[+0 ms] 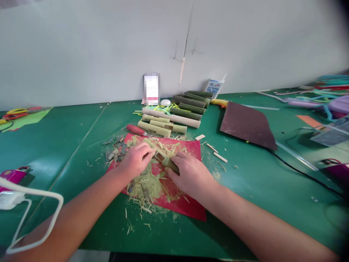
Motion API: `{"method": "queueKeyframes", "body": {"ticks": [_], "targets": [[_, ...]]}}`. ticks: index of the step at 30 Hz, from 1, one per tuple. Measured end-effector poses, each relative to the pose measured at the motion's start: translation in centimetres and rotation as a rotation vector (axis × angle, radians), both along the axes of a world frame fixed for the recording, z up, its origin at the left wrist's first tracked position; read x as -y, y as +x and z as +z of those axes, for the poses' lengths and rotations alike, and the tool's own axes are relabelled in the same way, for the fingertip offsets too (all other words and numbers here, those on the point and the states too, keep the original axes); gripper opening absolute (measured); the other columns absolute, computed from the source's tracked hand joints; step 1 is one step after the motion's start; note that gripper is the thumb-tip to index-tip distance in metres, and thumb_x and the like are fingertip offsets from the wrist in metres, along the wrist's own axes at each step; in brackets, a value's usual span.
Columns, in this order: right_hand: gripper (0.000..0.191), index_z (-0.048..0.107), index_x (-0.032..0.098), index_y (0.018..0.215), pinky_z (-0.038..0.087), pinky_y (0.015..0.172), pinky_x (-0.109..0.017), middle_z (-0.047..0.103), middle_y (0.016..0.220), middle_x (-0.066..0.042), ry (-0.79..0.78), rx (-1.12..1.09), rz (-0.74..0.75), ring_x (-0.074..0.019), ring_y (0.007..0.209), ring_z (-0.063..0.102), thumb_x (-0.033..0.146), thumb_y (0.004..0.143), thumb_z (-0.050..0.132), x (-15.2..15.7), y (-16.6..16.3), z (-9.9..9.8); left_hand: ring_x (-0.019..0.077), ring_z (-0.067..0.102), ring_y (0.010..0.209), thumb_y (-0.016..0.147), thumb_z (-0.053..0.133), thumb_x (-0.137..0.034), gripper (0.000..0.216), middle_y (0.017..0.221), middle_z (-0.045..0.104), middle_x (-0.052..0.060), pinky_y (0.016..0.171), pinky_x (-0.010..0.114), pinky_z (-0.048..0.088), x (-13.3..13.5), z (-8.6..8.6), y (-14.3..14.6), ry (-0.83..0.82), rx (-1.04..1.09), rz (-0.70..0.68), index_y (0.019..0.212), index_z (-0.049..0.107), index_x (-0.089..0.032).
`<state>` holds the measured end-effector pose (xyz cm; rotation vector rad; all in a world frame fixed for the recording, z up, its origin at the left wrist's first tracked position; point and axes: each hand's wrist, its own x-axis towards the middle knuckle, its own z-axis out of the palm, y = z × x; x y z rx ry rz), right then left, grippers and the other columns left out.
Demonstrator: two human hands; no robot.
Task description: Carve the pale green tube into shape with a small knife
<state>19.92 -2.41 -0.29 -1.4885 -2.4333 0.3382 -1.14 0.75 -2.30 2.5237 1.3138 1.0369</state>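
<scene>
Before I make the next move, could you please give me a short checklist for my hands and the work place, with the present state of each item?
1. Tube held firmly: ok as far as seen; the right hand wraps its near end.
2. Left hand holding a tool: cannot tell; its fingers are curled beside the tube.
3. Red-handled tool out of the hands: ok, lying beyond the left hand.
4. Red sheet free of waste: not ok; shavings and dust cover much of it.
5. Black cable away from the hands: ok, off to the right.
</scene>
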Motion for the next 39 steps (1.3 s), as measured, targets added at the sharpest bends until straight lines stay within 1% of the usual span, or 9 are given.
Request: {"method": "queueKeyframes", "body": {"ticks": [3, 7, 10, 14, 18, 29, 33, 36, 39], "targets": [[0.017, 0.059, 0.018, 0.075, 0.033, 0.056, -0.025, 0.055, 0.077, -0.003, -0.009, -0.013, 0.009, -0.0124, 0.065, 0.049, 0.031, 0.082, 0.051, 0.01, 0.06, 0.02, 0.0158, 0.057, 0.075, 0.087, 0.051, -0.02, 0.015, 0.078, 0.061, 0.005, 0.07, 0.031, 0.046, -0.11, -0.01, -0.01, 0.041, 0.012, 0.06, 0.076, 0.06, -0.016], [0.016, 0.06, 0.017, 0.076, 0.032, 0.057, -0.026, 0.054, 0.078, -0.003, 0.001, -0.005, 0.012, -0.0119, 0.063, 0.047, 0.03, 0.081, 0.052, 0.04, 0.03, 0.1, 0.0154, 0.057, 0.075, 0.087, 0.051, -0.019, 0.014, 0.079, 0.061, 0.005, 0.071, 0.029, 0.046, -0.35, 0.07, -0.04, 0.008, -0.004, 0.035, 0.077, 0.061, -0.015], [0.013, 0.059, 0.018, 0.077, 0.031, 0.056, -0.025, 0.055, 0.078, -0.002, 0.004, -0.013, 0.008, -0.0118, 0.064, 0.047, 0.029, 0.08, 0.054, 0.07, -0.03, 0.12, 0.0159, 0.056, 0.074, 0.086, 0.052, -0.02, 0.015, 0.076, 0.06, 0.005, 0.07, 0.029, 0.045, -0.24, 0.04, 0.03, 0.054, -0.003, 0.117, 0.074, 0.06, -0.015], [0.011, 0.059, 0.018, 0.081, 0.031, 0.057, -0.025, 0.056, 0.079, -0.002, -0.022, -0.016, 0.0, -0.0123, 0.066, 0.049, 0.028, 0.077, 0.057, 0.1, -0.05, 0.18, 0.0147, 0.055, 0.073, 0.088, 0.05, -0.02, 0.016, 0.077, 0.06, 0.004, 0.069, 0.028, 0.045, 0.24, -0.19, 0.19, -0.015, -0.032, 0.027, 0.078, 0.061, -0.015], [0.015, 0.059, 0.017, 0.078, 0.03, 0.057, -0.025, 0.055, 0.078, -0.002, -0.031, -0.013, -0.019, -0.0117, 0.065, 0.047, 0.031, 0.079, 0.054, 0.13, -0.02, 0.3, 0.0157, 0.056, 0.074, 0.087, 0.051, -0.021, 0.016, 0.078, 0.061, 0.005, 0.07, 0.03, 0.045, 0.06, -0.2, -0.04, 0.05, 0.008, 0.084, 0.076, 0.061, -0.016], [0.016, 0.06, 0.018, 0.077, 0.026, 0.053, -0.025, 0.053, 0.075, 0.0, -0.051, 0.005, -0.027, -0.01, 0.061, 0.045, 0.032, 0.08, 0.053, -0.03, 0.13, 0.37, 0.016, 0.059, 0.079, 0.085, 0.053, -0.021, 0.013, 0.082, 0.063, 0.006, 0.074, 0.029, 0.046, -0.16, -0.15, 0.13, -0.043, 0.025, -0.016, 0.079, 0.064, -0.016], [0.018, 0.059, 0.018, 0.076, 0.026, 0.053, -0.024, 0.054, 0.076, 0.0, -0.046, -0.016, -0.021, -0.01, 0.062, 0.044, 0.034, 0.081, 0.052, -0.05, 0.22, 0.24, 0.0169, 0.06, 0.077, 0.083, 0.056, -0.026, 0.014, 0.083, 0.066, 0.006, 0.075, 0.03, 0.047, -0.51, -0.11, -0.49, -0.117, 0.175, 0.14, 0.083, 0.066, -0.017], [0.017, 0.058, 0.019, 0.074, 0.025, 0.051, -0.024, 0.054, 0.076, 0.0, -0.05, -0.012, -0.018, -0.0097, 0.06, 0.043, 0.034, 0.08, 0.052, -0.05, 0.23, 0.27, 0.0131, 0.058, 0.061, 0.083, 0.055, -0.033, 0.02, 0.072, 0.065, 0.003, 0.058, 0.025, 0.047, -0.23, 0.05, -0.26, -0.33, 0.414, 0.24, 0.086, 0.066, -0.017], [0.016, 0.057, 0.019, 0.075, 0.026, 0.051, -0.024, 0.054, 0.077, 0.0, -0.055, -0.015, -0.017, -0.0095, 0.06, 0.043, 0.032, 0.08, 0.051, -0.05, 0.26, 0.3, 0.0095, 0.053, 0.05, 0.081, 0.057, -0.037, 0.023, 0.064, 0.062, 0.002, 0.046, 0.021, 0.042, 0.08, 0.25, 0.27, -0.505, 0.664, 0.26, 0.081, 0.063, -0.015]]}}
